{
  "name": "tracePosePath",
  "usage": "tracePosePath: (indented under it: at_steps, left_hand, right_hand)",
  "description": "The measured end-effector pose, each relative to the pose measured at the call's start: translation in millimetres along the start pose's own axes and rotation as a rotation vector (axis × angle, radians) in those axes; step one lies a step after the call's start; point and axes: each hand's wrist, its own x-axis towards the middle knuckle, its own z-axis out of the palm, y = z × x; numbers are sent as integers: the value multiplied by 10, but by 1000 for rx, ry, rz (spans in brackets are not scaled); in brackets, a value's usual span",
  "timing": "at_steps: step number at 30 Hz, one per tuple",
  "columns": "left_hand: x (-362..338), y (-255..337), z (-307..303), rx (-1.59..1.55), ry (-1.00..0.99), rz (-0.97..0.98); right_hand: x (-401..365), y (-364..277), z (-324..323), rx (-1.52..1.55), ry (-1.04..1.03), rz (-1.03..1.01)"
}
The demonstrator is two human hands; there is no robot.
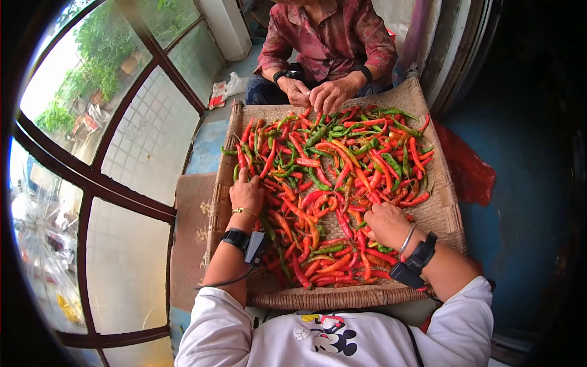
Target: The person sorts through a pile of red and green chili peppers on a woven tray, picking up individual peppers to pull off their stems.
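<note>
A large heap of chili peppers (330,202), mostly red with some green and orange ones, is spread over a woven tray (434,223). At the tray's left side my left hand (246,196) reaches forward, its fingers drawn together at the end of a red chili pepper (241,156). My right hand (388,225) is low over the right part of the heap. Its fingers are bent down and close together, and the tips are hidden among the peppers, so what they grip does not show.
Across the tray sits another person (330,37) in a red patterned shirt, both hands (327,93) at the far edge of the peppers. A framed window (131,131) runs along the left. A red bag (468,165) lies right of the tray, and a white plastic bag (233,84) lies back left.
</note>
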Motion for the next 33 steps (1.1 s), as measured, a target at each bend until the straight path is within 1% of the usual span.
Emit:
tracePosePath:
  at_steps: [2, 4, 6, 8, 9, 11, 12, 14, 15, 17, 18, 19, 20, 21, 22, 23, 24, 26, 28, 30, 31, 32, 33]
  left_hand:
    - [17, -32, 103, -4, -24, 18]
    - [20, -34, 141, 16, 32, 91]
    - [13, -39, 157, 14, 45, 109]
    - [18, -46, 168, -44, -17, 138]
    - [18, -28, 143, -43, -18, 137]
    - [12, 24, 86, 5, -130, 197]
    - [7, 22, 89, 4, -130, 197]
    - [-4, 6, 95, -23, -151, 410]
    - [-6, 5, 88, -22, -151, 410]
    - [-20, -4, 60, -36, -203, 546]
    - [-45, 50, -16, -34, -203, 545]
    - [-78, 153, -140, 40, -319, 533]
    - [-89, 209, -207, 115, -432, 519]
    - [-100, 178, -113, 144, -485, 472]
    - [-132, 246, -221, 144, -474, 474]
    - [-207, 324, -341, 126, -349, 399]
    - [-261, 424, -497, 107, -226, 321]
    - [-282, 588, -677, 114, -251, 298]
    - [-336, 722, -696, -348, -168, 506]
    - [-459, 838, -575, -659, -236, 689]
    - [-559, 927, -572, -862, -446, 633]
    - [-651, 1018, -600, -1061, -656, 566]
    - [-694, 1084, -631, -1096, -752, 573]
  right_hand:
    - [16, -17, 6, -2, -4, 14]
    - [28, -32, 9, -10, -31, 6]
    - [24, -58, -23, -17, -37, 5]
    - [16, -80, -51, -24, -43, 4]
    - [12, -89, -63, -26, -35, 7]
    - [11, -86, -63, -28, -26, 10]
    - [12, -79, -57, -33, -10, -4]
    - [10, -69, -56, -38, 7, -17]
    - [10, -64, -59, -27, 1, -15]
    - [7, -43, -72, -12, -4, -14]
    - [-3, -20, -100, 53, 38, -13]
    - [-9, -8, -124, 117, 81, -12]
    - [-7, -11, -135, 116, 82, -12]
    - [3, -7, -156, 214, 156, 0]
    - [24, 7, -189, 310, 233, 12]
    - [35, -14, -241, 359, 321, -17]
    - [39, -44, -286, 356, 324, -17]
    - [39, -109, -353, 563, 357, 32]
    - [55, -158, -389, 605, 371, 7]
    - [46, -232, -404, 1045, 266, 121]
    - [57, -227, -344, 1148, 244, 114]
    - [52, -244, -360, 1148, 240, 117]
    - [53, -275, -409, 1342, 137, 227]
